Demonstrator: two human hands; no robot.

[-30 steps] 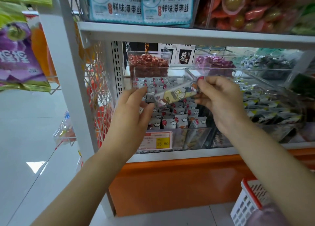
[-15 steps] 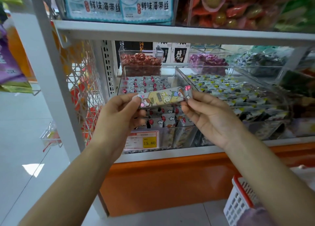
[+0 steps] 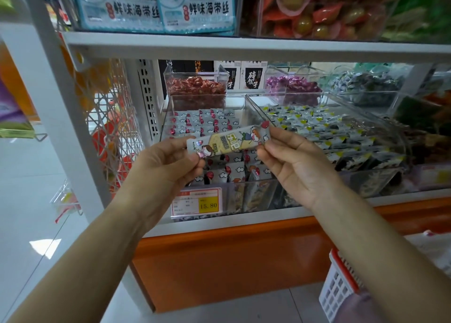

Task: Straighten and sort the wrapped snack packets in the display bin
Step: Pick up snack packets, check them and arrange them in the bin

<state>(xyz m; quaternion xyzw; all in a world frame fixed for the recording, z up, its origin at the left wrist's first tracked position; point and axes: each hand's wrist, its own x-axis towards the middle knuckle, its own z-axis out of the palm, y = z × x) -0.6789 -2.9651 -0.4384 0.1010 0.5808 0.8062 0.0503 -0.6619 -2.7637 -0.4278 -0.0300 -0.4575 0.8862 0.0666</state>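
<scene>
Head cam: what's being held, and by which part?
One long snack packet, held by its two ends: the left hand pinches the left end, the right hand pinches the right end.

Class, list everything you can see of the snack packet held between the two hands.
The snack packet is a long, narrow, glossy wrapper. It is silvery grey with a pale yellow middle panel, cartoon figures, printed characters and red spots near both ends. It faces the camera, sloping up to the right, in front of the clear display bin of similar packets. The left hand pinches its left end and the right hand pinches its right end. Nothing else touches it.
</scene>
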